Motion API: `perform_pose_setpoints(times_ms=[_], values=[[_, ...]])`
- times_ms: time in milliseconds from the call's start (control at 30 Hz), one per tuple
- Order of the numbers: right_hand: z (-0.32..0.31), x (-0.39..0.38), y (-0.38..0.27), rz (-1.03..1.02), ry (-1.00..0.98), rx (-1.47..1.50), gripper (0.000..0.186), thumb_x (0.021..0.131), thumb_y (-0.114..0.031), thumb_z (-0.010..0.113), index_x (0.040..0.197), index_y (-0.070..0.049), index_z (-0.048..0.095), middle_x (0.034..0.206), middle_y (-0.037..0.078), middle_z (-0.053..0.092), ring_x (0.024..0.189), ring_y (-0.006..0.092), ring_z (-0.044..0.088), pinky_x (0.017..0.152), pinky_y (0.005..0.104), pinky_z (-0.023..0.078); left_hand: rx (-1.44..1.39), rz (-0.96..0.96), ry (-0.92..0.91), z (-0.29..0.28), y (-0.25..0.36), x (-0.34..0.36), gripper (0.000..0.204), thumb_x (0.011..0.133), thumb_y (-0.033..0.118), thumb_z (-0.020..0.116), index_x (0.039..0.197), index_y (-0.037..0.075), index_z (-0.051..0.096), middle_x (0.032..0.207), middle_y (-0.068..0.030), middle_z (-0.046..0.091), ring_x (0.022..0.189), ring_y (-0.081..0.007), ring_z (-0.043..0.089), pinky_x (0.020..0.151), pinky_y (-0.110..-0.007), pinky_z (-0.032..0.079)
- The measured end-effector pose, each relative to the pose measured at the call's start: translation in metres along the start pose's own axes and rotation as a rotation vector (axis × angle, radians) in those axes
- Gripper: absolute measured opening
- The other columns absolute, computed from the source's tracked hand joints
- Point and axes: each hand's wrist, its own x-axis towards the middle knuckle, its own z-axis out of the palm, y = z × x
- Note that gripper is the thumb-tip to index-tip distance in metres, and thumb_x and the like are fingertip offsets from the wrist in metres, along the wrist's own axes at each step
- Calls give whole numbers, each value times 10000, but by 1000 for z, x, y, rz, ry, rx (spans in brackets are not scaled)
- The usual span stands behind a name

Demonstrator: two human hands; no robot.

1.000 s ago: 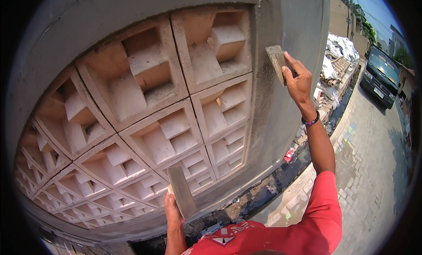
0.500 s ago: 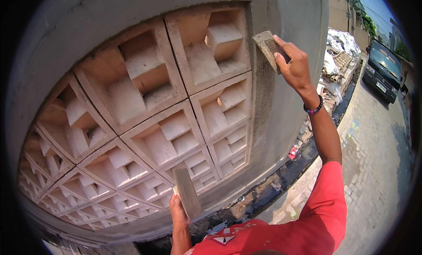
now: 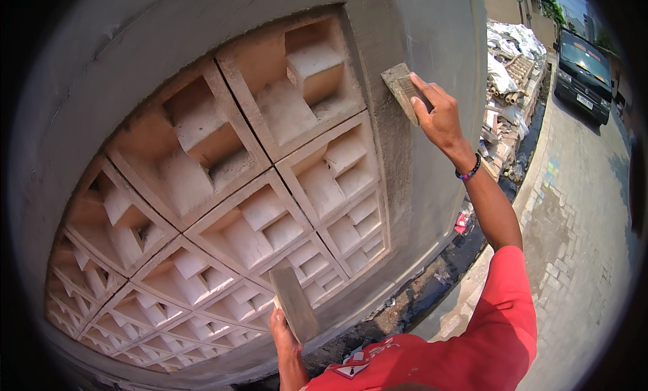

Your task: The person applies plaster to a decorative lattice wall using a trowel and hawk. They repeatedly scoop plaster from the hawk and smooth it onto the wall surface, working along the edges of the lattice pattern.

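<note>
My right hand (image 3: 442, 118), with a beaded bracelet at the wrist, grips a small wooden float (image 3: 398, 87) at its lower end. The float lies at the grey plastered wall strip (image 3: 395, 158), right of the pale ventilation block panel (image 3: 266, 156); whether its whole face touches, I cannot tell. Lower down, my left hand (image 3: 283, 333) holds a grey rectangular board (image 3: 294, 303) by its edge, tilted upright in front of the lower blocks. Part of the left fingers is hidden behind this board.
A dark ditch (image 3: 412, 300) with debris runs along the wall's foot. Right of it lies a paved lane (image 3: 560, 256). Rubble and white sacks (image 3: 516, 47) are piled beyond the wall's end. A dark vehicle (image 3: 584, 74) stands on the lane at the far right.
The whole view has shifted. Against the wall, my right hand and float sit slightly lower and farther from the block panel, the float turned a little. My left hand still holds the board.
</note>
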Motion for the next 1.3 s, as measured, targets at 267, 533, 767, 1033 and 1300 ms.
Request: perform_pose_setpoints(times_ms=[267,533,767,1033,1300], values=[[-9,136,-2,-129,349,96,392,783,-100,538,1159,-19,615,1034,209,652,946,361,634,866,389,511,133,11,-16,-5,-2,2,394,913,359,520,1148,44,542,970,-75,629,827,-210,639,678,-345,536],[12,92,-4,-121,233,67,427,775,-45,536,1198,-17,587,787,144,594,710,296,574,695,405,496,73,-17,58,-2,-16,10,435,875,355,567,1155,25,526,952,-89,626,794,-218,649,626,-333,546],[-19,-25,9,96,-124,145,387,792,-16,539,1173,15,602,886,174,642,791,296,620,758,385,505,103,-44,7,-2,-7,1,424,904,340,557,1183,23,519,994,-90,625,808,-212,646,668,-336,540],[-30,141,-1,-90,208,122,313,872,-192,559,1102,10,624,1015,197,663,888,308,650,791,360,506,111,17,51,17,-5,-12,424,891,393,583,1124,41,546,930,-71,628,763,-188,638,633,-322,535],[2,59,13,-31,107,44,365,816,-63,560,1175,-23,613,863,149,621,760,271,609,733,366,501,103,1,43,0,-16,-10,466,885,428,582,1134,36,545,933,-68,629,783,-188,638,653,-316,532]])
